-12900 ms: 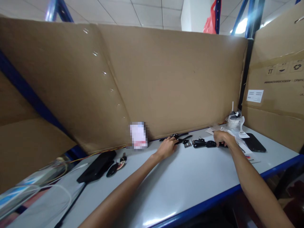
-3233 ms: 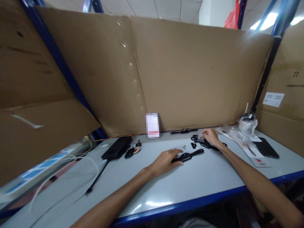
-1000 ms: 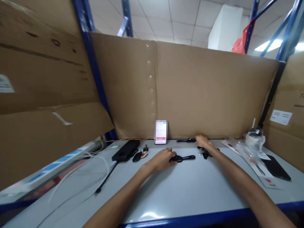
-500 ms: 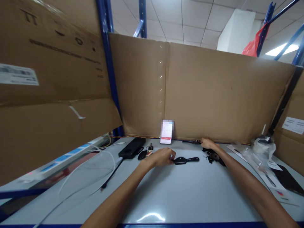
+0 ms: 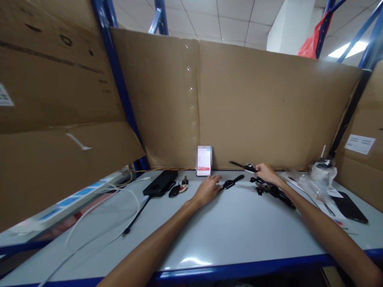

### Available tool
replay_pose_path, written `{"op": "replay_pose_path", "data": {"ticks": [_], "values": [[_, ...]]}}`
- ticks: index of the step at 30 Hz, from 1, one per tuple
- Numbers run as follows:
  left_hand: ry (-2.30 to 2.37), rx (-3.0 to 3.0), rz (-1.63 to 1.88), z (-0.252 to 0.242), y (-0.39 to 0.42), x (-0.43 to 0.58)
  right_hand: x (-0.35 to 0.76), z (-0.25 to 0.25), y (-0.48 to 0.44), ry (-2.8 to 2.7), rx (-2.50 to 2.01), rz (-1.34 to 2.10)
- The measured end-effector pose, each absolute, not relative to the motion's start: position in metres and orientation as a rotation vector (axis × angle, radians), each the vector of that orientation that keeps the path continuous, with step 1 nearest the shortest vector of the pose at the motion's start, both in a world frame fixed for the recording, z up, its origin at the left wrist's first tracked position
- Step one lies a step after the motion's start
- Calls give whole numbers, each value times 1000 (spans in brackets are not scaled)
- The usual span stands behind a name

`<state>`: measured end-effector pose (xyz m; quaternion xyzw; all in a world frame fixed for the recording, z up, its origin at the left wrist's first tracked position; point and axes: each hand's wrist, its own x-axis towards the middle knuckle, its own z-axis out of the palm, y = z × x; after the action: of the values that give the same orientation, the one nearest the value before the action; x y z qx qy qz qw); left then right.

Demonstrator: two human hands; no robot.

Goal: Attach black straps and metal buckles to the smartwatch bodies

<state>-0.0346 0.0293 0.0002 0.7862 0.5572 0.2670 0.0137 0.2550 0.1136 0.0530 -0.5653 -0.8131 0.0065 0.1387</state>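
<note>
My left hand is low over the table, its fingers stretched out and slightly blurred. They reach the near left end of a black spokeshave, which lies aslant with its other handle pointing back and right. My right hand grips one end of a second black spokeshave, raised a little by the cardboard, its free handle pointing left. Below that hand lies a cluster of black tool parts, with small loose pieces at its left side. My right fingertips are partly hidden.
A lit phone leans on the cardboard back wall. To the left are keys, a black power bank, white cables and a power strip. Plastic packaging and a dark phone lie right.
The spokeshave by my left hand has moved back and turned aslant; the left fingers have spread. My right hand has lifted its spokeshave slightly, uncovering more of the cluster. The view has shifted.
</note>
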Motion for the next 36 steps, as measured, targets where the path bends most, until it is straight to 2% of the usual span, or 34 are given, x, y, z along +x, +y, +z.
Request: {"op": "replay_pose_path", "data": {"ticks": [3,5,7,11,14,26,36], "values": [[1725,2358,1224,-2,34,-34,256,50,84,-2469,-1553,44],[1677,2268,1328,2,31,-34,250,46,65,-2534,-1498,66],[1584,2277,1198,7,21,-30,243,43,49,-2632,-1438,34],[1355,2510,705,13,-2,-10,235,40,30,-2776,-1422,7],[1264,2681,531,11,-12,1,236,39,25,-2800,-1404,45],[1378,2723,441,6,-12,8,247,50,20,-2850,-1311,220],[1359,2718,387,15,-16,8,227,37,13,-2617,-1355,25]]}}
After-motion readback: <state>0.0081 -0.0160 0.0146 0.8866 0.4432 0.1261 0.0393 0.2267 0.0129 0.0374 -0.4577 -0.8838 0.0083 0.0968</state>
